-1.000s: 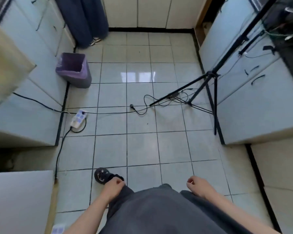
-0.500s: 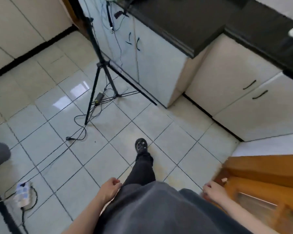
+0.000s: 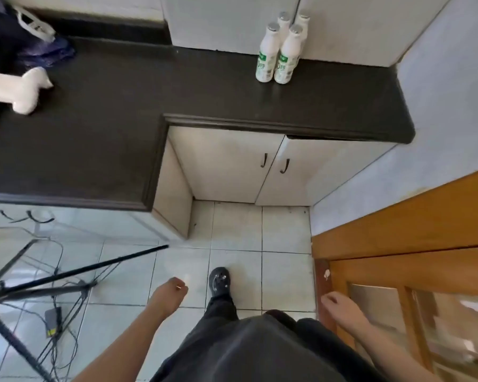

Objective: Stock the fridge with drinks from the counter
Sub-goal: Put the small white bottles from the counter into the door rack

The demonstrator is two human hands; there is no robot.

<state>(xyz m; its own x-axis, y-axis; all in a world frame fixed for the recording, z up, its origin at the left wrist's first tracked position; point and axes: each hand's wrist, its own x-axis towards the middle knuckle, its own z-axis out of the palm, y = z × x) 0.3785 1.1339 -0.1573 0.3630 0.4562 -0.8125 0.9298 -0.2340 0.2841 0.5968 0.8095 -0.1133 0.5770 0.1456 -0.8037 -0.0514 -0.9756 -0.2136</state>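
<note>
Room to move: pale tiled floor [image 3: 238, 230] lies open between your black shoe [image 3: 219, 281] and the cream 2-door cabinet [image 3: 232, 166]; the black L-shaped countertop [image 3: 108, 106] juts out at centre left.
In the way: black tripod legs [image 3: 66, 277] and loose cables [image 3: 58, 334] at lower left; orange-brown wooden door [image 3: 398, 224] close at lower right.
Drinks: 4 white plastic bottles with green labels [image 3: 287, 59] stand upright in a tight cluster, upper centre, at the countertop's back.
Your left hand [image 3: 169, 295]: lower centre, loosely curled, holding nothing.
Your right hand [image 3: 340, 306]: lower right, beside the door, loosely curled, empty.
Containers: cabinet contents hidden; blue bag [image 3: 47, 49] at upper left, contents cannot be told, with a white bone-shaped object [image 3: 25, 89] in front of it.
</note>
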